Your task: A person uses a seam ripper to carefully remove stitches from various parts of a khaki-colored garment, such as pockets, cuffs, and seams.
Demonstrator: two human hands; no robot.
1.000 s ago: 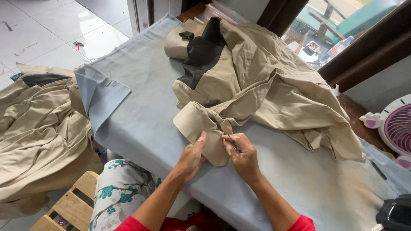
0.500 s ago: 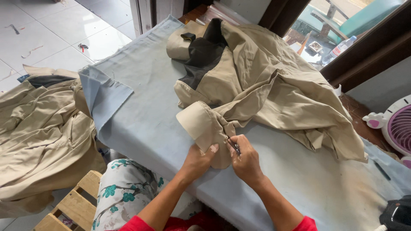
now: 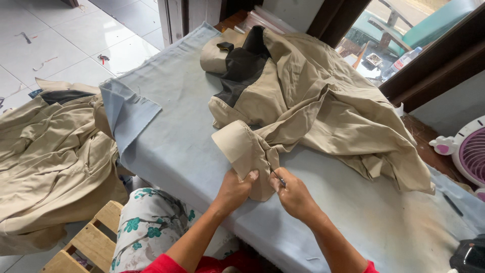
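Head view gives me the khaki shirt [image 3: 323, 101] spread over the blue-grey cloth-covered table [image 3: 182, 146], with its cuffed sleeve [image 3: 242, 149] pulled toward me at the near edge. My left hand [image 3: 233, 189] pinches the sleeve fabric just below the cuff, thumb on top and fingers closed underneath. My right hand [image 3: 295, 194], at about 3 o'clock from the left and almost touching it, is closed around a small thin tool [image 3: 278, 178] whose tip meets the sleeve seam; what kind of tool it is I cannot tell. At 12 o'clock from the hands the shirt's dark inner lining [image 3: 242, 68] faces up near the collar. At 9 o'clock a second heap of khaki garments [image 3: 50, 162] lies off the table's left end, above a wooden slatted stool [image 3: 83, 245] at 8 o'clock. At 3 o'clock, at the frame edge, stands a small white and pink fan [image 3: 467, 154]. White floor tiles [image 3: 60, 35] show at 10 o'clock.
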